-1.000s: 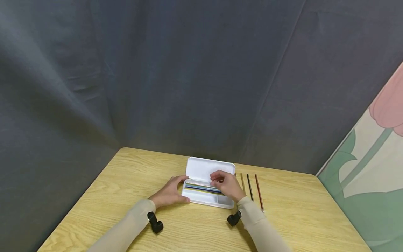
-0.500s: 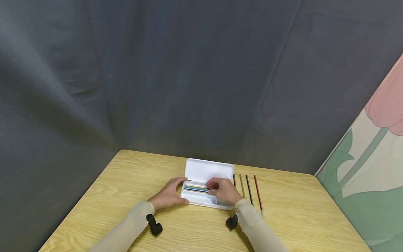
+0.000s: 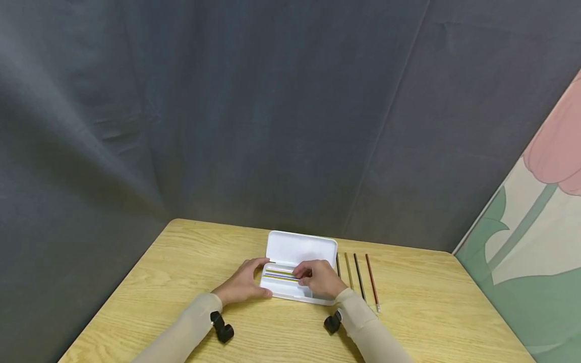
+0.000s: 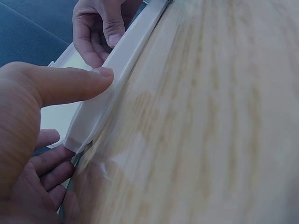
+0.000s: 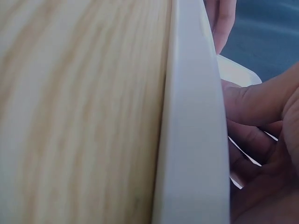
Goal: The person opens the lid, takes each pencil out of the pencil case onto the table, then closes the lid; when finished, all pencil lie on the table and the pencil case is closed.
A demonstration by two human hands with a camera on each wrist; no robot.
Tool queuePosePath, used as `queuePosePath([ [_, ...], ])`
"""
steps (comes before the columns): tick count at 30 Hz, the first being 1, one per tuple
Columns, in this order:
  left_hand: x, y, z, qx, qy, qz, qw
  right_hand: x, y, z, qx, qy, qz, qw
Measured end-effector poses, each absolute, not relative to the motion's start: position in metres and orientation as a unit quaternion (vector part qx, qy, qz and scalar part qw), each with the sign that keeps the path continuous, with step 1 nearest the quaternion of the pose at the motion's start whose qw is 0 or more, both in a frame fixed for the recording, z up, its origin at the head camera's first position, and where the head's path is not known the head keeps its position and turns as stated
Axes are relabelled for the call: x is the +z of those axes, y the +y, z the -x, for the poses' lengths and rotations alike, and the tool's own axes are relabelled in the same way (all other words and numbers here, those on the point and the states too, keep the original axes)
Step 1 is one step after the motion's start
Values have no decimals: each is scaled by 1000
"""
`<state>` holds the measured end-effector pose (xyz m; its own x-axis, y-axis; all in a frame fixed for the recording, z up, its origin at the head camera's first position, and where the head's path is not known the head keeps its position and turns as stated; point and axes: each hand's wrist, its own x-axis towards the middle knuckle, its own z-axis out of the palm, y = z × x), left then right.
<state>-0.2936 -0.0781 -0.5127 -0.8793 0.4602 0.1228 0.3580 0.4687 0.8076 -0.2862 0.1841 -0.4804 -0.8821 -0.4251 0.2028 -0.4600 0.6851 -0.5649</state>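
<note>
The white pencil case (image 3: 286,289) lies open on the wooden worktop (image 3: 281,335), its lid (image 3: 299,247) tipped back along the far side. Inside its base, slim pencils (image 3: 278,271) showing yellow lie lengthwise. The left hand (image 3: 244,283) has the case by its left end, this grip grasping it with the thumb against the near wall and fingers around the corner. The right hand (image 3: 317,278) is over the right part of the case, fingers bent inward; whether this grip pinches a pencil I cannot tell, since the hand hides its own fingertips from above and the case wall blocks the right wrist view. It also covers the right ends of the pencils inside.

Just beyond the right end of the case, four loose pencils lie in a spaced row on the worktop: a dark one (image 3: 338,264) nearest, then a tan one (image 3: 348,267), another dark one (image 3: 359,275) and a red one (image 3: 372,282) with a pale end. The right arm hides the near ends of some. In front of the case, two pale sleeves reach in, each with a black wrist camera (image 3: 222,330). Behind the case hangs a dark curtain (image 3: 272,126); well off to its right is a tulip-patterned cloth (image 3: 535,227).
</note>
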Motion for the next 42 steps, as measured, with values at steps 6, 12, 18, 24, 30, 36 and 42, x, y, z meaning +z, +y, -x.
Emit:
queuePosePath([
  [6, -512, -77, 295, 444, 862, -240, 52, -478, 182, 285, 307, -918, -250, 36],
  [12, -509, -77, 298, 442, 862, -244, 50, -476, 180, 285, 287, -920, -264, 43],
  [18, -510, -77, 300, 441, 862, -245, 49, -475, 179, 287, 270, -923, -273, 38],
  [24, -510, -77, 299, 443, 861, -245, 50, -475, 178, 285, 283, -922, -262, 35],
  [30, -510, -77, 297, 443, 859, -251, 50, -476, 178, 284, 296, -917, -263, 46],
  [36, -511, -78, 297, 449, 858, -243, 54, -476, 178, 285, 302, -919, -243, 72],
  [42, -513, -78, 295, 454, 856, -241, 54, -470, 181, 284, 346, -911, -208, 85],
])
